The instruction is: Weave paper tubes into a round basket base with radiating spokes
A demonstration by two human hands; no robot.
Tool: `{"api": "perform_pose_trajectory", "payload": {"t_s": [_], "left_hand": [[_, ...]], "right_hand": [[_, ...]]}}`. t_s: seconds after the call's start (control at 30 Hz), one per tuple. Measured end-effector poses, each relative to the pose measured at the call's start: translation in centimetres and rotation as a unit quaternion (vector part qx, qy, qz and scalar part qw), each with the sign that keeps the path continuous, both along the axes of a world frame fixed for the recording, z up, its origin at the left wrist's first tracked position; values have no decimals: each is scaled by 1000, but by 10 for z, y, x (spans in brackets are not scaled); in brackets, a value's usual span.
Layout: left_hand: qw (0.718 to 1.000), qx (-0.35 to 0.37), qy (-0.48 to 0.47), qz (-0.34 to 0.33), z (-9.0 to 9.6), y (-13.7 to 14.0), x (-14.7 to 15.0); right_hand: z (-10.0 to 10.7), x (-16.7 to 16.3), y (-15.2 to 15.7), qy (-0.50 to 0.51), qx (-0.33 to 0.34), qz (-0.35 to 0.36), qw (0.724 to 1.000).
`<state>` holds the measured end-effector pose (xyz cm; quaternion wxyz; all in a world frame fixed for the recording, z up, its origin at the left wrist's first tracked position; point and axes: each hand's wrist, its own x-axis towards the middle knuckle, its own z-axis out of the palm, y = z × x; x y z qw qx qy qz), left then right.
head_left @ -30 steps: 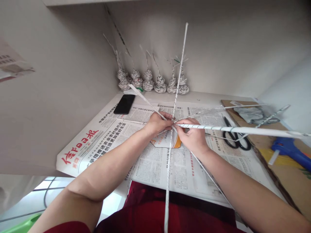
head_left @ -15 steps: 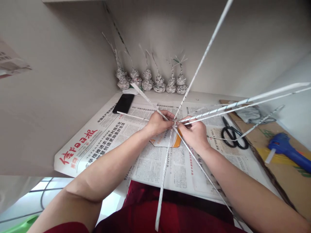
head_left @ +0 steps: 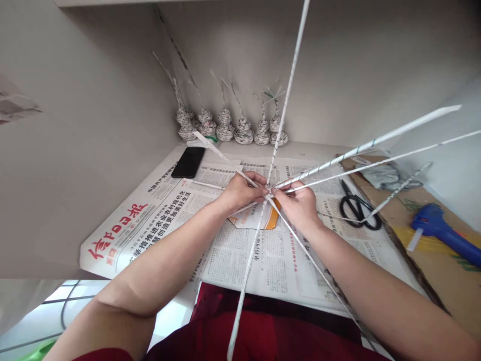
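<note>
Several long rolled paper sticks (head_left: 289,90) fan out from one crossing point between my hands. My left hand (head_left: 244,191) pinches the sticks at the left of that crossing, thumb and forefinger together. From the right, my right hand (head_left: 298,201) pinches them too, its fingertips almost touching the left ones. One thicker paper stick (head_left: 361,148) slants up to the right above my right hand. Another stick (head_left: 246,281) runs down toward my body. Below the crossing lies an orange and white piece of card (head_left: 259,218); my fingers hide the crossing itself.
Newspaper sheets (head_left: 165,215) cover the table. A black phone (head_left: 188,162) lies at the left. Several woven paper gourds (head_left: 225,125) line the back wall. Black scissors (head_left: 358,210) rest at the right, near a blue glue gun (head_left: 436,228) on cardboard (head_left: 454,288).
The upright stick has swung left and stands steeper, and the right-hand sticks have spread apart. My hands keep their pinch at the crossing. The whole view has shifted slightly.
</note>
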<state>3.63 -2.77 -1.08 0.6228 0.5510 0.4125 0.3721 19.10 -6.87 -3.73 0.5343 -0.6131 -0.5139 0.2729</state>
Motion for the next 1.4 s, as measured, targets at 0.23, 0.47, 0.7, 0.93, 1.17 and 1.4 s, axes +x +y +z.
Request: {"api": "perform_pose_trajectory", "payload": {"t_s": [0.23, 0.47, 0.7, 0.93, 1.17, 1.4], "left_hand": [[1000, -9, 3, 13, -2, -1, 1], [996, -3, 80, 35, 1, -2, 1], [998, -23, 66, 8, 5, -2, 0], [996, -16, 83, 1, 4, -2, 0], [998, -10, 64, -3, -1, 0, 1], [999, -24, 33, -12, -4, 0, 1]], "right_hand": [[3, -3, -2, 17, 51, 33, 998], [3, -4, -2, 16, 77, 58, 995], [0, -3, 1, 57, 68, 70, 994], [4, -5, -2, 48, 46, 60, 996], [4, -1, 3, 161, -6, 72, 984], [8, 0, 3, 189, -54, 71, 978]]}}
